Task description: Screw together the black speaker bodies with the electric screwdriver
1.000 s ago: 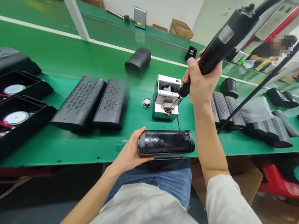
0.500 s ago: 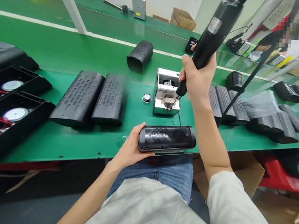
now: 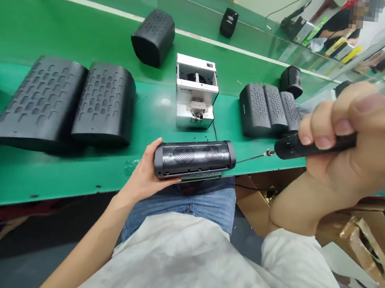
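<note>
Green bench top (image 3: 65, 176) stretches across your view, with another person's arm at the upper right. On your left stand two big dark shells (image 3: 105, 103) with dimpled faces, side by side. Beyond the work sits a silver machine (image 3: 196, 87), and nearer you, at the bench's front edge, is the black speaker body (image 3: 196, 158), lying lengthwise. Your left hand (image 3: 146, 171) is clasped round its left end, digits along the near and far sides. Your right hand (image 3: 366, 125) is wrapped round the black driver (image 3: 297, 146), whose thin bit (image 3: 251, 159) points at the body's right end; whether the tip touches, you can't tell from this angle. Small dark specks (image 3: 206, 139) lie between machine and body.

Watch that tip: if it comes in at a slant, it would likely slip and scratch the casing. A loose left grip could let the body turn or slide off the edge.

Half a second ago, your driver pointed steeply down at the silver machine; now it lies nearly level beside the body.
</note>
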Available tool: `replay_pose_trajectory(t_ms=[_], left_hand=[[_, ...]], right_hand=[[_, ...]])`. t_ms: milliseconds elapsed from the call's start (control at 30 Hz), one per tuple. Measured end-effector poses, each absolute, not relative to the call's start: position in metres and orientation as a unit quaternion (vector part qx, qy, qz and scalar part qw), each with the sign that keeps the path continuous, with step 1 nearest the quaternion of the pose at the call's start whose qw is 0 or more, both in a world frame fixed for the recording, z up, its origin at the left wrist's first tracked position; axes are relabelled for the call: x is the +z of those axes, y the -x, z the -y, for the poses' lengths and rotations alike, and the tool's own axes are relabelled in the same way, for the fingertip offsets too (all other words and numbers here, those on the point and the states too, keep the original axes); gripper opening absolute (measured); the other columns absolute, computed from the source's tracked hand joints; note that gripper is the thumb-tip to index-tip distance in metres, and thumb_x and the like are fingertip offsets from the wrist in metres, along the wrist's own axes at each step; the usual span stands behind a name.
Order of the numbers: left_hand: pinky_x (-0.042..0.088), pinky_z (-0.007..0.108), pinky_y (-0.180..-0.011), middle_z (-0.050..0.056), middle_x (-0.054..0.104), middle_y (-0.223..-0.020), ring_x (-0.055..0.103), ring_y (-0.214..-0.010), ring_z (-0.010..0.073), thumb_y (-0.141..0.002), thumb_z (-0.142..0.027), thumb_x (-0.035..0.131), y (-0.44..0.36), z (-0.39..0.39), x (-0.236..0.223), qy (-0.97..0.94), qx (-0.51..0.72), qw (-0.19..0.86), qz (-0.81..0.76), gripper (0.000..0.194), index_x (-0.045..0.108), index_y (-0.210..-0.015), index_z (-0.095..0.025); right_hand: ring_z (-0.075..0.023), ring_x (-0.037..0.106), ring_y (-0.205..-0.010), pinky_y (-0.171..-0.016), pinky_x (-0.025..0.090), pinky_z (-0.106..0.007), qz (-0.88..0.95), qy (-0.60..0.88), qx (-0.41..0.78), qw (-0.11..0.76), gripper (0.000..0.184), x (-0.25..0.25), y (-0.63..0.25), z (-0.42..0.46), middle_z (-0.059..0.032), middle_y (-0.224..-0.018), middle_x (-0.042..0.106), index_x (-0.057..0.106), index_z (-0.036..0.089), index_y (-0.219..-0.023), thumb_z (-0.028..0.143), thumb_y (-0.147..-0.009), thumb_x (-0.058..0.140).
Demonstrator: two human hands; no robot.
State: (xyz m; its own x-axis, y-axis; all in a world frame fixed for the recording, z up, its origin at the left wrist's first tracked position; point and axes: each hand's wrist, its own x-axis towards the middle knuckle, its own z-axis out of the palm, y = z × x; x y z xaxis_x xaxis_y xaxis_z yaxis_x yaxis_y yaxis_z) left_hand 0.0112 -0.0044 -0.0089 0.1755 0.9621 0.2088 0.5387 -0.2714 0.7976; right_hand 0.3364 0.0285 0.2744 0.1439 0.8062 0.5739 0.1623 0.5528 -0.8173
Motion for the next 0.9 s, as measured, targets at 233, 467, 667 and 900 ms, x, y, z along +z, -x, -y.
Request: replay_pose_trajectory(t_ms=[233,467,667,900], left_hand=[[0.047,0.066,-0.139,0.025,0.037,-0.189,0.048,-0.173,0.0493,-0.086,-0.076,0.097,-0.008,0.005,-0.013,-0.714,0.361,0.273,-0.534,0.139,0.017,-0.188,-0.027],[0.049,0.064,-0.139,0.023,0.044,-0.184,0.051,-0.171,0.049,-0.086,-0.069,0.1,-0.008,0.007,-0.009,-0.705,0.358,0.29,-0.539,0.135,0.02,-0.187,-0.028],[0.057,0.063,-0.133,0.019,0.053,-0.175,0.061,-0.163,0.045,-0.09,-0.059,0.1,-0.004,0.009,-0.003,-0.735,0.357,0.261,-0.513,0.112,0.034,-0.178,-0.035],[0.067,0.058,-0.119,0.013,0.065,-0.161,0.079,-0.137,0.039,-0.09,-0.051,0.098,-0.002,0.012,0.001,-0.707,0.375,0.261,-0.54,0.099,0.041,-0.17,-0.039]], right_hand=[[-0.0132,0.042,-0.049,-0.045,0.036,-0.036,0.573,0.294,0.289,0.708,0.023,0.257,-0.329,-0.033,0.005,-0.066,0.039,0.086,0.032,-0.103,0.025,-0.089,0.102],[-0.0134,0.046,-0.044,-0.041,0.044,-0.032,0.589,0.301,0.317,0.679,0.032,0.225,-0.33,-0.041,0.0075,-0.066,0.052,0.076,0.034,-0.109,0.026,-0.092,0.101],[-0.0128,0.05,-0.045,-0.043,0.045,-0.026,0.6,0.27,0.378,0.651,0.027,0.185,-0.341,-0.038,0.0095,-0.068,0.055,0.067,0.033,-0.114,0.017,-0.1,0.084],[-0.011,0.046,-0.047,-0.047,0.046,-0.024,0.593,0.258,0.378,0.662,0.025,0.173,-0.338,-0.03,0.0087,-0.071,0.054,0.063,0.034,-0.118,0.017,-0.105,0.078]])
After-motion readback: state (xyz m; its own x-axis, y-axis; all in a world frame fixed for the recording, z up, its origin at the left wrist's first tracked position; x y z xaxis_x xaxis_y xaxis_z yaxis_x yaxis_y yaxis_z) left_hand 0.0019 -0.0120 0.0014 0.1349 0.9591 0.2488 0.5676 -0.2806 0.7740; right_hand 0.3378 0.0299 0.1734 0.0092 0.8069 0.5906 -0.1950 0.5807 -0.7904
